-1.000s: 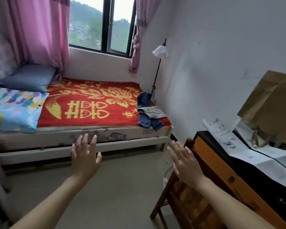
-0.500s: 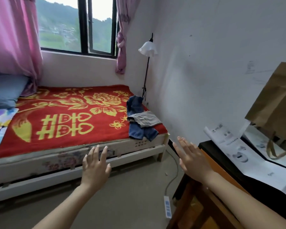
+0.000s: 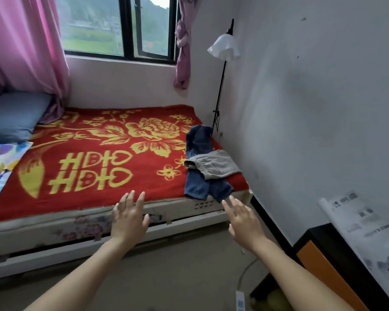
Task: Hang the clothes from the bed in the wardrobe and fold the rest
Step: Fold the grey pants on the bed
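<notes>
My left hand point(image 3: 128, 217) and right hand point(image 3: 243, 221) hover empty, fingers straight. Grey fabric shorts point(image 3: 213, 166) lie on a blue denim garment point(image 3: 199, 189) on the red-and-gold-blanketed bed point(image 3: 88, 135).

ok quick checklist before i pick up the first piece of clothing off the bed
1. Hands free: left hand and right hand are open and hold nothing: ok.
2. Clothes located: blue jeans and grey shorts lie at the right end of the bed, by the wall: ok.
3. Top item known: the grey shorts lie across the blue jeans, so they probably come off first: ok.
4. Grip made: neither hand holds cloth yet: not ok.
5. Floor lamp clear of the jeans: cannot tell.
6. Wardrobe ready: not in view: cannot tell.
</notes>
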Motion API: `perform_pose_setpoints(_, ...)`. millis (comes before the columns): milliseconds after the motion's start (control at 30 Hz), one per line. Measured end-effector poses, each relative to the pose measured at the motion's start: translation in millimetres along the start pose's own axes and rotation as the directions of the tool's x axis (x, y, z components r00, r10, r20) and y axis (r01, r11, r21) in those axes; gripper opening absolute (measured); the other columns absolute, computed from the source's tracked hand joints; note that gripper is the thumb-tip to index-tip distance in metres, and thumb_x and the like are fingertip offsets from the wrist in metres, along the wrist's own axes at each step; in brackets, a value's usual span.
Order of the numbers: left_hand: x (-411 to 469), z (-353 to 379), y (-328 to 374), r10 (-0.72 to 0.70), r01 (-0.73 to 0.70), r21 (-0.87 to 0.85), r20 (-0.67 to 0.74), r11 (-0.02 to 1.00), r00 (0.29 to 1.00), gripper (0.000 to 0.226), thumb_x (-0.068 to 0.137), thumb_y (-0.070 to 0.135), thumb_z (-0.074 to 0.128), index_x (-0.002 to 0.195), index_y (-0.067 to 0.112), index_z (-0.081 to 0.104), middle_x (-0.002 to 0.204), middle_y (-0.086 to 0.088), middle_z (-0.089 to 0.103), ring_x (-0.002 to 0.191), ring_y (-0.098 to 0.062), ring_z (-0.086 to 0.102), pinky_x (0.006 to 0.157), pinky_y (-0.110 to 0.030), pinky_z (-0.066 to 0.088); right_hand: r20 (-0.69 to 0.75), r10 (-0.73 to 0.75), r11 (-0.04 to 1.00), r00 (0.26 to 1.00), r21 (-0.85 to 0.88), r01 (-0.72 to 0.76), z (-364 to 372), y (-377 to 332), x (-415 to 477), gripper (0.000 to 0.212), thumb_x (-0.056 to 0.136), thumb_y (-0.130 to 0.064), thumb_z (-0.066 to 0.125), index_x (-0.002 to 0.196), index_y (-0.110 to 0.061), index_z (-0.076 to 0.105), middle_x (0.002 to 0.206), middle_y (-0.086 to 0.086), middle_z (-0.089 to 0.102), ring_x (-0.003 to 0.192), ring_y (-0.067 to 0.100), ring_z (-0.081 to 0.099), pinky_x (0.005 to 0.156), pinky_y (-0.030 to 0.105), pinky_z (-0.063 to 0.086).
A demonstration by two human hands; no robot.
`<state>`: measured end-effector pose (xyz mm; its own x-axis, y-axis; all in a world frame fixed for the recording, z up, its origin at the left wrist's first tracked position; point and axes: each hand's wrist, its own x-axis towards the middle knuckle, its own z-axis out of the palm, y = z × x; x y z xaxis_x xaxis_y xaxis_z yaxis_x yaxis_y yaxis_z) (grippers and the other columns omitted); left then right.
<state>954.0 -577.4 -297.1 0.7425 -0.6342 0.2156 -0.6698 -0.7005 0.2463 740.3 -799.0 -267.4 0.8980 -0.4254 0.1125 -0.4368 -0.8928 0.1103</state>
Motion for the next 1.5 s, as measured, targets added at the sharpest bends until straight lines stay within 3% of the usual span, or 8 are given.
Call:
perform_pose_setpoints(100, 49, 26, -2, 0.008, -0.009, 0.029, 0.036, 1.000, 0.999, 0.066, 0.094, 0.035, 0.048, 0.149, 0.018, 0.016, 0.154, -0.011, 0.016, 0.143, -0.027, 0.009, 0.114, -0.045, 0.014, 0.105, 0.019, 1.000, 0.994, 0.009, -0.020, 30, 8, 43, 0.073, 0.092, -0.020, 0.045, 0.151, -0.013, 0.002, 0.157, 0.014, 0.000, 0.145, 0.024, 0.005, 0.116, 0.037, 0.013)
perform_pose_setpoints(267, 147, 69, -16, -0.064, 0.063, 0.013, 0.102, 0.998, 0.993, 0.065, 0.095, 0.038, 0.045, 0.149, 0.019, 0.015, 0.154, -0.010, 0.017, 0.143, -0.025, 0.010, 0.114, -0.043, 0.018, 0.120, 0.134, 0.989, 0.984, 0.050, -0.141, 65, 18, 110, 0.087, 0.065, -0.032, 0.080, 0.138, -0.005, 0.043, 0.142, 0.026, 0.040, 0.129, 0.031, 0.046, 0.100, 0.036, 0.043)
perform_pose_setpoints(400, 224, 104, -20, -0.092, 0.102, -0.048, 0.173, 0.994, 0.981, 0.063, 0.095, 0.037, 0.044, 0.149, 0.018, 0.017, 0.154, -0.010, 0.020, 0.143, -0.024, 0.014, 0.113, -0.042, 0.023, 0.238, 0.233, 0.969, 0.943, 0.028, -0.247, 88, 72, 175, 0.073, 0.094, -0.027, 0.044, 0.151, -0.018, -0.002, 0.158, 0.011, -0.003, 0.146, 0.021, 0.003, 0.116, 0.034, 0.013)
perform_pose_setpoints(500, 267, 118, -18, -0.082, 0.099, -0.082, 0.190, 0.992, 0.978, 0.061, 0.096, 0.036, 0.044, 0.149, 0.018, 0.018, 0.153, -0.009, 0.021, 0.142, -0.024, 0.014, 0.112, -0.041, 0.022, 0.195, 0.358, 0.931, 0.913, 0.003, -0.366, 91, 104, 217, 0.073, 0.095, -0.031, 0.044, 0.151, -0.018, -0.002, 0.158, 0.010, 0.001, 0.145, 0.023, 0.005, 0.115, 0.034, 0.016)
perform_pose_setpoints(633, 297, 138, -21, -0.111, 0.143, -0.110, 0.257, 0.983, 0.960, 0.061, 0.096, 0.036, 0.044, 0.148, 0.018, 0.019, 0.153, -0.009, 0.022, 0.142, -0.024, 0.015, 0.112, -0.041, 0.023, 0.318, 0.420, 0.900, 0.850, -0.025, -0.435, 116, 112, 247, 0.073, 0.095, -0.034, 0.044, 0.151, -0.018, -0.001, 0.158, 0.010, 0.001, 0.145, 0.023, 0.007, 0.114, 0.033, 0.019)
perform_pose_setpoints(933, 349, 178, -30, -0.228, 0.308, -0.207, 0.335, 0.929, 0.914, 0.059, 0.095, 0.030, 0.048, 0.148, 0.016, 0.024, 0.152, -0.009, 0.025, 0.141, -0.024, 0.018, 0.110, -0.042, 0.025, 0.555, 0.331, 0.921, 0.763, -0.014, -0.389, 199, 110, 332, 0.074, 0.094, -0.032, 0.047, 0.151, -0.020, 0.001, 0.158, 0.009, 0.003, 0.145, 0.023, 0.008, 0.111, 0.035, 0.022)
perform_pose_setpoints(1133, 410, 205, -81, -0.345, 0.374, -0.018, 0.348, 0.927, 0.872, 0.061, 0.094, 0.032, 0.050, 0.148, 0.017, 0.025, 0.152, -0.009, 0.027, 0.140, -0.024, 0.020, 0.109, -0.042, 0.027, 0.608, 0.199, 0.953, 0.768, 0.063, -0.296, 263, 109, 447, 0.074, 0.093, -0.032, 0.051, 0.151, -0.020, 0.006, 0.157, 0.009, 0.010, 0.143, 0.021, 0.014, 0.107, 0.034, 0.029)
perform_pose_setpoints(1500, 524, 291, -69, -0.375, 0.371, 0.113, 0.505, 0.922, 0.777, 0.061, 0.095, 0.032, 0.048, 0.148, 0.018, 0.023, 0.152, -0.009, 0.027, 0.141, -0.024, 0.021, 0.108, -0.039, 0.029, 0.768, 0.297, 0.820, 0.567, 0.099, -0.564, 362, 144, 557, 0.079, 0.096, -0.028, 0.051, 0.150, -0.026, -0.006, 0.157, 0.012, -0.004, 0.141, 0.032, 0.015, 0.107, 0.048, 0.028)
